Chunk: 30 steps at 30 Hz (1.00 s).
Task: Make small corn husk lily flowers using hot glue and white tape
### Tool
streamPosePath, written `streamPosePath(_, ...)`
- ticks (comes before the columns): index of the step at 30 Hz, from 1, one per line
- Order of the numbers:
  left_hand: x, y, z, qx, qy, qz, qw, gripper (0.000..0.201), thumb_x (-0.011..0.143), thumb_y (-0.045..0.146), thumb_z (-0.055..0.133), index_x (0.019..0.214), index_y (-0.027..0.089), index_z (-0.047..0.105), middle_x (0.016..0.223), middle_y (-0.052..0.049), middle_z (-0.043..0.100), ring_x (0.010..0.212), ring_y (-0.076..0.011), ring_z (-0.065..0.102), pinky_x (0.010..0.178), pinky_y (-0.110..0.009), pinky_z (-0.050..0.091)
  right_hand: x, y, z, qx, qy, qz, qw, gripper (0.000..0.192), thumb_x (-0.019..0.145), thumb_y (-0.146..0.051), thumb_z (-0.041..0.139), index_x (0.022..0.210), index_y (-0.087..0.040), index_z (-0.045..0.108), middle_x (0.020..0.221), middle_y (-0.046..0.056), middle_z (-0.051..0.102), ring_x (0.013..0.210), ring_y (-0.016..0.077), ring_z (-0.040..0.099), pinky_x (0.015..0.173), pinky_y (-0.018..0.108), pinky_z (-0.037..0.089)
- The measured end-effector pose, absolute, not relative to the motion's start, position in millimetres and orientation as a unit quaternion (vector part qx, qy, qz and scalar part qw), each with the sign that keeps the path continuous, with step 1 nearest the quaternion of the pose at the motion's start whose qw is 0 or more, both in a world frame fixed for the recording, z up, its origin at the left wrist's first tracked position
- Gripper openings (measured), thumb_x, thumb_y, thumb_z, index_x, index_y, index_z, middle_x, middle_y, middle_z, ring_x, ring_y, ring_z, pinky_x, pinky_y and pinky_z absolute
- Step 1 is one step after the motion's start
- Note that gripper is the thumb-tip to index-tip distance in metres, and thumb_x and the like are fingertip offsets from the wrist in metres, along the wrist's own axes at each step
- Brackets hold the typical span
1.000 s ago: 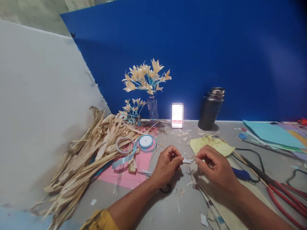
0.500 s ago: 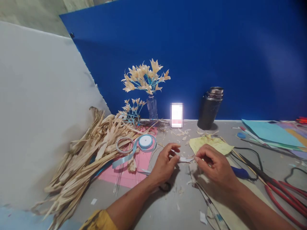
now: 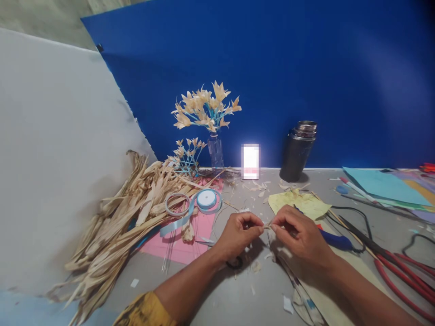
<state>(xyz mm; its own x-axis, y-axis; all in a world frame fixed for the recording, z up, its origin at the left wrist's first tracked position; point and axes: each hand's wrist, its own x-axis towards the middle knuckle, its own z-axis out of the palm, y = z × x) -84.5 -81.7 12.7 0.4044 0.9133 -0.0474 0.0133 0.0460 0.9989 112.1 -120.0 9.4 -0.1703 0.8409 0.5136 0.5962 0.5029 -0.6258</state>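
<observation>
My left hand (image 3: 238, 234) and my right hand (image 3: 301, 237) meet over the grey table (image 3: 238, 294), fingertips pinched together on a small pale husk strip (image 3: 267, 226) held between them. A blue-handled tool (image 3: 335, 241) lies just right of my right hand. A pile of dried corn husks (image 3: 115, 226) spreads to the left. On a pink sheet (image 3: 190, 240) lie a roll of light blue ribbon (image 3: 206, 199) and a tape ring (image 3: 177, 204). Under my left wrist sits a small dark ring (image 3: 234, 262).
A glass vase of husk flowers (image 3: 207, 113) and a smaller flower cluster (image 3: 186, 154) stand at the blue back wall. A dark metal flask (image 3: 299, 151), a lit phone (image 3: 250, 161), yellow paper (image 3: 299, 203), coloured sheets (image 3: 384, 188), red-handled pliers (image 3: 401, 276) and cables lie to the right.
My left hand opened its fingers half a second ago and has closed again on the strip. Both hands have drawn closer together, and the strip between them now looks shorter.
</observation>
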Motion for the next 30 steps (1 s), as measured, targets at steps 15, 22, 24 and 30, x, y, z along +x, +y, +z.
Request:
streamPosePath(15, -90.8, -68.1, 1.9, 0.459, 0.433, 0.42, 0.653, 0.029, 0.056, 0.032, 0.091, 0.07, 0.015, 0.073, 0.053, 0.002, 0.059, 0.048, -0.0086, 0.051, 0.047, -0.02, 0.034, 141.3, -104.4, 21.8, -0.541, -0.675, 0.078, 0.495, 0.016, 0.094, -0.029, 0.059, 0.081, -0.024, 0.067, 0.081, 0.004, 0.067, 0.073, 0.0214, 0.062, 0.065, 0.034, 0.048)
streamPosePath(22, -97.5, -56.6, 7.9, 0.341, 0.406, 0.463, 0.71, 0.044, 0.047, 0.027, 0.096, 0.077, 0.015, 0.066, 0.063, 0.004, 0.062, 0.048, -0.0059, 0.054, 0.045, -0.016, 0.038, 174.1, -49.8, 58.6, -0.663, -0.69, 0.108, 0.269, 0.024, 0.096, -0.03, 0.056, 0.081, -0.02, 0.072, 0.073, 0.002, 0.074, 0.069, 0.0206, 0.068, 0.06, 0.03, 0.047)
streamPosePath(24, -97.9, -56.1, 9.6, 0.328, 0.401, 0.467, 0.717, 0.046, 0.047, 0.026, 0.097, 0.078, 0.015, 0.065, 0.061, 0.004, 0.061, 0.046, -0.0054, 0.053, 0.044, -0.016, 0.037, 168.4, -24.1, 62.5, -0.666, -0.702, 0.121, 0.22, 0.019, 0.096, -0.024, 0.06, 0.083, -0.019, 0.073, 0.084, 0.004, 0.076, 0.08, 0.0203, 0.071, 0.069, 0.03, 0.052)
streamPosePath(30, -101.3, -55.9, 11.9, 0.321, 0.391, 0.477, 0.719, 0.043, 0.052, 0.024, 0.095, 0.081, 0.015, 0.064, 0.062, 0.005, 0.061, 0.047, -0.0048, 0.054, 0.045, -0.015, 0.037, 142.5, 32.6, 47.5, -0.661, -0.731, 0.154, 0.069, 0.031, 0.1, -0.036, 0.066, 0.127, -0.021, 0.065, 0.131, 0.009, 0.065, 0.109, 0.0241, 0.068, 0.091, 0.044, 0.059)
